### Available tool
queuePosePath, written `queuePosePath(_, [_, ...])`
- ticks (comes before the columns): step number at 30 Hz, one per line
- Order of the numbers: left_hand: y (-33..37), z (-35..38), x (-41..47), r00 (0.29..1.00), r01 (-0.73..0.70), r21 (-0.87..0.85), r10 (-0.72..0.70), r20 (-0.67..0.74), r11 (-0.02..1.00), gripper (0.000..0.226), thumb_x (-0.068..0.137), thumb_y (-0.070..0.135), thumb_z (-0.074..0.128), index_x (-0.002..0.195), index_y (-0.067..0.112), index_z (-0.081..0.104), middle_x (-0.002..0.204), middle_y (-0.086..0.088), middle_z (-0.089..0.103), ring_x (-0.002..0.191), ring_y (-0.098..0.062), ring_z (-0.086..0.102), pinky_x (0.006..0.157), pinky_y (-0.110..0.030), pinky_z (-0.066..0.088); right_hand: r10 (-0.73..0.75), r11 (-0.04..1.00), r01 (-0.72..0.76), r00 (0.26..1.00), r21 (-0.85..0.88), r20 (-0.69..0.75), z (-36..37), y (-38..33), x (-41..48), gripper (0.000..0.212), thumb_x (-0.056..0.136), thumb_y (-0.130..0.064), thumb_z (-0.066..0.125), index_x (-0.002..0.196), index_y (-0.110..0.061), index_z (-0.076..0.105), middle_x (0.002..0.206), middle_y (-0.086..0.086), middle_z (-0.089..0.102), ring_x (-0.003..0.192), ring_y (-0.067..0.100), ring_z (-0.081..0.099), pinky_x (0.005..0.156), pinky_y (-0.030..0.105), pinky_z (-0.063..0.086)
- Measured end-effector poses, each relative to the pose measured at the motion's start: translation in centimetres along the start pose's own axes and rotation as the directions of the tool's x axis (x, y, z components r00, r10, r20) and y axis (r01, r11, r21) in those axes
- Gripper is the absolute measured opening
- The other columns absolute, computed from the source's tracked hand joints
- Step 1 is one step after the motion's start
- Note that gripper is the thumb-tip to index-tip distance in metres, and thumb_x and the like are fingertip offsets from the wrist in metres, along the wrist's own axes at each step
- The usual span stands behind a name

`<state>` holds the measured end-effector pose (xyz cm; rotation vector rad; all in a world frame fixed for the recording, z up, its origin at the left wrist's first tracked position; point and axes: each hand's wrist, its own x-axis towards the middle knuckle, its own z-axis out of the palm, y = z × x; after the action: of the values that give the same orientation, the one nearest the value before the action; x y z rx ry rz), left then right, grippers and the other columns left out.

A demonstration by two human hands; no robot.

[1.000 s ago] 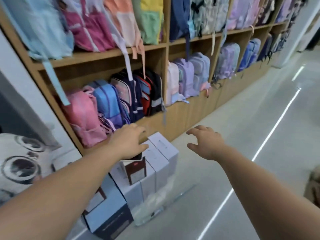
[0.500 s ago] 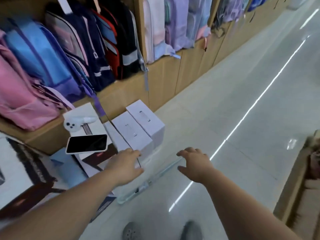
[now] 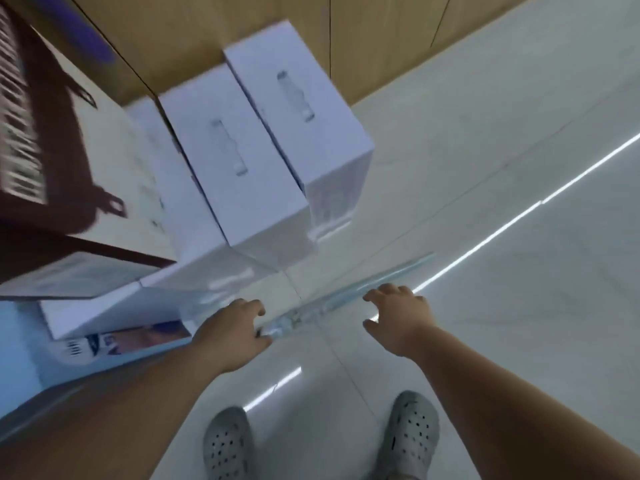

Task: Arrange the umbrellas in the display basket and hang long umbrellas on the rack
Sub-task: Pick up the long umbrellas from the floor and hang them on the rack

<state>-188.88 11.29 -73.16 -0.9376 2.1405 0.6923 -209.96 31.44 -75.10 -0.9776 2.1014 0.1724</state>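
Observation:
A long, pale see-through umbrella [image 3: 332, 301] lies slantwise on the glossy floor, running from near my left hand up to the right. My left hand [image 3: 232, 329] is down at its near end, which sits between the parted thumb and fingers. My right hand [image 3: 398, 313] hovers over the shaft's middle with fingers spread, holding nothing. No basket or rack is in view.
White boxes [image 3: 242, 161] are stacked against the wooden shelf base [image 3: 381, 39] just beyond the umbrella. More boxes with dark print [image 3: 52, 140] are at the left. My two grey clogs [image 3: 412, 434] stand on the pale tiled floor [image 3: 519, 271], which extends to the right.
My view has tipped down from the backpack shelves to the floor. Both hands have dropped to the umbrella, the left to its near end, the right over its middle.

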Motion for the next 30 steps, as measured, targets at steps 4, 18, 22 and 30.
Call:
queuePosePath(4, [-2.2,6.6,7.2,0.998,0.037,0.005,-0.037,0.043,0.999,0.055,0.087,0.053,0.065,0.133,0.026,0.049,0.132,0.000,0.053,0.107,-0.021,0.060,0.083,-0.032,0.048,-0.015,1.000,0.015,0.999,0.005,0.050,7.2,1.7,6.7,0.058,0.095,-0.048,0.051,0.150,-0.032,0.039,0.154,-0.004,0.040,0.140,0.023,0.038,0.112,0.041,0.034])
queuePosePath(18, [-6.6,19.6,20.1,0.977,0.127,-0.128,-0.101,0.190,0.984,0.067,0.092,0.043,0.063,0.152,0.033,0.036,0.145,-0.006,0.049,0.127,-0.027,0.054,0.106,-0.033,0.044,-0.145,0.973,0.140,0.989,-0.183,-0.010,18.3,3.1,23.4,0.045,0.098,-0.044,0.049,0.142,-0.036,0.048,0.143,0.001,0.047,0.137,0.031,0.037,0.121,0.051,0.015])
queuePosePath(22, [-6.2,21.7,19.2,0.981,0.128,-0.233,-0.089,0.172,0.964,0.066,0.092,0.042,0.064,0.151,0.036,0.034,0.155,-0.003,0.036,0.135,-0.027,0.046,0.114,-0.042,0.038,-0.170,0.970,0.174,0.985,-0.169,0.037,18.3,4.1,22.8,0.033,0.099,-0.034,0.049,0.132,-0.034,0.056,0.131,0.002,0.051,0.128,0.029,0.044,0.118,0.047,0.021])
queuePosePath(30, [-1.7,20.8,12.4,0.989,0.072,-0.470,0.000,0.151,0.879,0.065,0.093,0.036,0.068,0.149,0.045,0.037,0.166,0.001,0.017,0.145,-0.027,0.038,0.116,-0.047,0.037,-0.167,0.983,0.156,0.977,-0.092,-0.133,13.4,7.9,10.9,0.022,0.094,-0.044,0.057,0.109,-0.032,0.066,0.101,-0.004,0.057,0.096,0.023,0.062,0.091,0.038,0.037])
